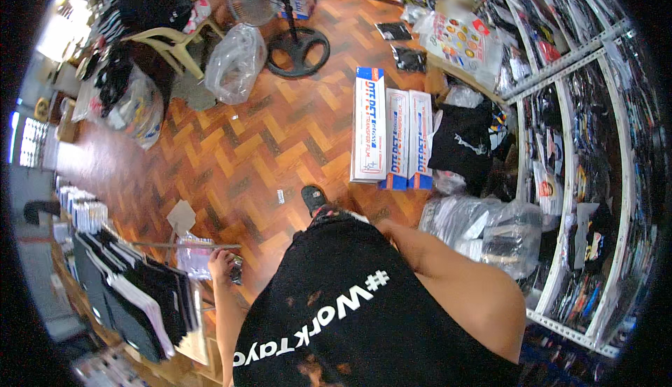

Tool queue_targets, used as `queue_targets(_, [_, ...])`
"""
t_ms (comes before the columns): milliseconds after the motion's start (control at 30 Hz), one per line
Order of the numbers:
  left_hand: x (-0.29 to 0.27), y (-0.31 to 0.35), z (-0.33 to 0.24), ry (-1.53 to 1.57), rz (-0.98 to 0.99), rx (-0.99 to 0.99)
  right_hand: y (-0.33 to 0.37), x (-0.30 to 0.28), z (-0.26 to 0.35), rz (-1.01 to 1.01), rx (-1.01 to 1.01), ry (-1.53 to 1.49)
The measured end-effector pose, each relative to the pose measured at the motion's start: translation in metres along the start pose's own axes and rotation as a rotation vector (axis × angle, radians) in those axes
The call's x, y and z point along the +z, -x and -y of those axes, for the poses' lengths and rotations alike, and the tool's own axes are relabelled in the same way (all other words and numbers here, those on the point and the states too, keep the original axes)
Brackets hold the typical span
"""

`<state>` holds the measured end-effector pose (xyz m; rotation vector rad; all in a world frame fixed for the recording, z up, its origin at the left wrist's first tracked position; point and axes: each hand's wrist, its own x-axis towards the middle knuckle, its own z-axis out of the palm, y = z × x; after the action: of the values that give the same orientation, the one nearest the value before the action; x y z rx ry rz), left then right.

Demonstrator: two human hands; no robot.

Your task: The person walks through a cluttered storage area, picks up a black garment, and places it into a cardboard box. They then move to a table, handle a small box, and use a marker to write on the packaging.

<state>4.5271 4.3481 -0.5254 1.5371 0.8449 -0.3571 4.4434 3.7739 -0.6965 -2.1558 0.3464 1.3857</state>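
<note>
My left hand (222, 265) is low on the left with its fingers curled. A small dark, shiny packet (237, 271) shows at its fingers and seems to be held there. Just beyond the hand runs a thin rail (185, 245), close to a clear plastic bag (194, 259). Beside my left forearm hangs a row of black, grey and white shirts (140, 296). My right arm (462, 275) bends in toward my waist; its hand is hidden behind my black shirt (336, 317).
Long white, blue and orange boxes (369, 128) stand on the wooden floor (294, 149). Wrapped bundles (483, 233) lie before packed metal shelves (560, 177). Farther off are a standing fan (297, 51), a clear bag (236, 65) and a person on a beige chair (164, 44).
</note>
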Motion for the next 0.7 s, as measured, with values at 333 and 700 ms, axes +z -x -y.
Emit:
queue_targets(333, [-0.044, -0.178, -0.038, -0.890, 0.195, 0.186, -0.077, -0.296, 0.347, -0.369, -0.037, -0.544])
queue_targets(700, [-0.125, -0.413, -0.236, -0.431, 0.109, -0.174, -0.219, -0.313, 0.472, -0.226, 0.073, -0.199])
